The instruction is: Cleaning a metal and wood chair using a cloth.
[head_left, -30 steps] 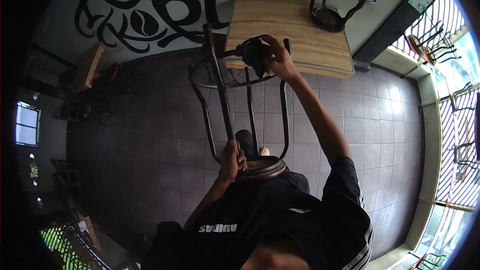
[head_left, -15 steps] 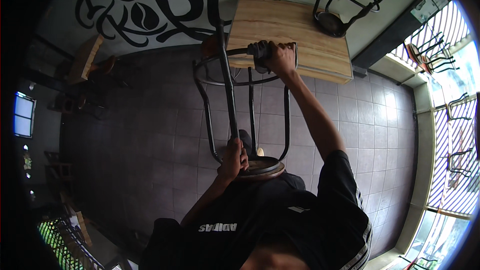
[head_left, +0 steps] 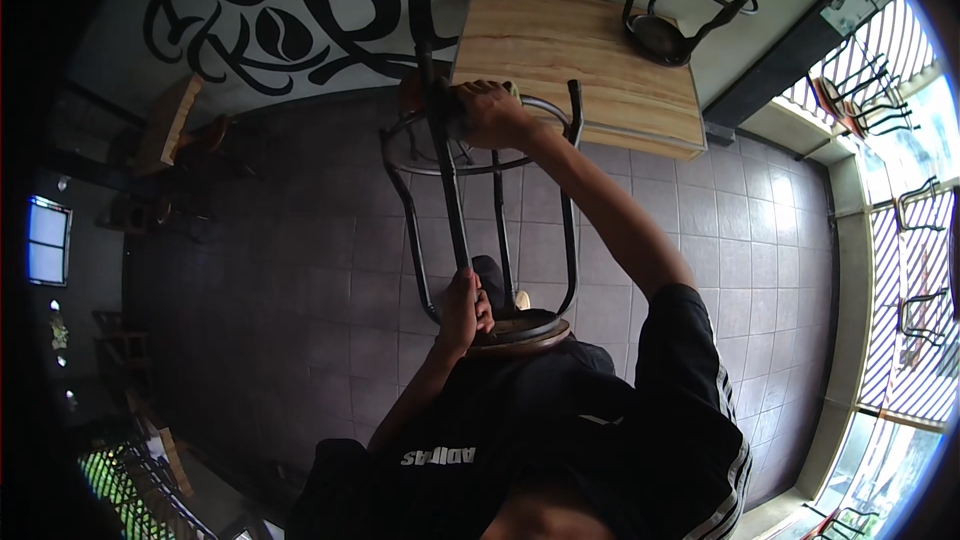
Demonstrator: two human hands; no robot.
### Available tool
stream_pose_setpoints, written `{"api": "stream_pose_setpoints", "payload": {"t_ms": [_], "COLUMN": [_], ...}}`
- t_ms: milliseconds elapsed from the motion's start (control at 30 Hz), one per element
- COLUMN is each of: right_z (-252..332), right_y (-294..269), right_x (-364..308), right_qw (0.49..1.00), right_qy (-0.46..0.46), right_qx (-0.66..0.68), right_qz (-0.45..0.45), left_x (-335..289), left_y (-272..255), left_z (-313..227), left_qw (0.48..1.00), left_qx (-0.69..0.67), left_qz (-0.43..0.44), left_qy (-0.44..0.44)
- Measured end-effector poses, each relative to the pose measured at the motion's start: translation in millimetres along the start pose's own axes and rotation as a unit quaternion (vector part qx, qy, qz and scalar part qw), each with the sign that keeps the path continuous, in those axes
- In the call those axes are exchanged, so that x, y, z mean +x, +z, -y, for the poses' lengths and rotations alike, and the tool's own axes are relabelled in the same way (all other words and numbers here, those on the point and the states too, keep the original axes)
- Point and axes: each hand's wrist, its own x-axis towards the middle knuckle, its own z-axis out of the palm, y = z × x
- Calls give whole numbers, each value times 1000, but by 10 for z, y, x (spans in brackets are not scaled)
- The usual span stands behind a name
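Note:
A black metal stool (head_left: 503,225) is upside down in front of me, its round seat (head_left: 525,343) close to my body and its legs pointing away. My left hand (head_left: 464,312) is wrapped round the left leg just by the seat. Farther up that same leg, my right hand (head_left: 490,116) is closed on a dark, cloth-like piece (head_left: 453,120), pressed against the metal near the ring that joins the legs. Most of the cloth is hidden under the fingers, and a small pale yellowish edge shows beside the knuckles.
A wooden-topped table (head_left: 570,40) stands just beyond the stool legs, against the painted wall. Another stool (head_left: 660,38) rests upside down on its right end. Grey floor tiles (head_left: 640,210) lie below. More stools (head_left: 860,90) are along the windows at right, and a smaller table (head_left: 168,125) is at left.
My right hand has moved left with the cloth, from the right side of the leg ring to the left leg, uncovering the right leg's end. My left hand keeps its hold.

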Motion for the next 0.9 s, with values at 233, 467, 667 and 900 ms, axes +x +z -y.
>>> {"api": "stream_pose_setpoints", "payload": {"t_ms": [233,467,667,900], "right_z": [-179,-177,-804,-822], "right_y": [-510,-263,-219,-185], "right_x": [159,-130,-1012,-1172], "right_qw": [984,976,949,930], "right_qy": [4,91,254,314], "right_qx": [-77,-190,-21,124], "right_qz": [159,57,-185,-147], "left_x": [-64,21,-48,-19], "left_y": [21,72,2,-48], "left_z": [-68,-18,59,37], "left_qw": [999,998,996,999], "left_qx": [10,19,-60,-39], "left_qz": [35,38,55,24], "left_qy": [-26,-35,-21,-21]}}
